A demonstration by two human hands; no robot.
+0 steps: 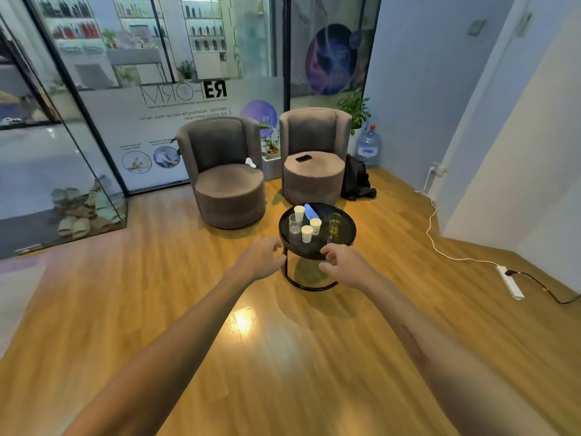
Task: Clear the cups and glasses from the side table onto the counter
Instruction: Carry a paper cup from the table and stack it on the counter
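The left hand (262,259) hangs with loosely curled fingers holding nothing just short of the round black side table (345,239), on which stand a clear glass (295,224), three white paper cups (307,233) and an amber-filled glass (335,223), while the right hand (342,264), likewise relaxed and empty, hovers by the table's near rim.

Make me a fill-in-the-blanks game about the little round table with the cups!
1. The side table holds ____ white paper cups.
2. The glass nearest the right hand has ____ liquid in it.
3. The phone lies on the seat of the ____ armchair.
4. The left hand is holding ____.

Missing words: three; yellow; right; nothing
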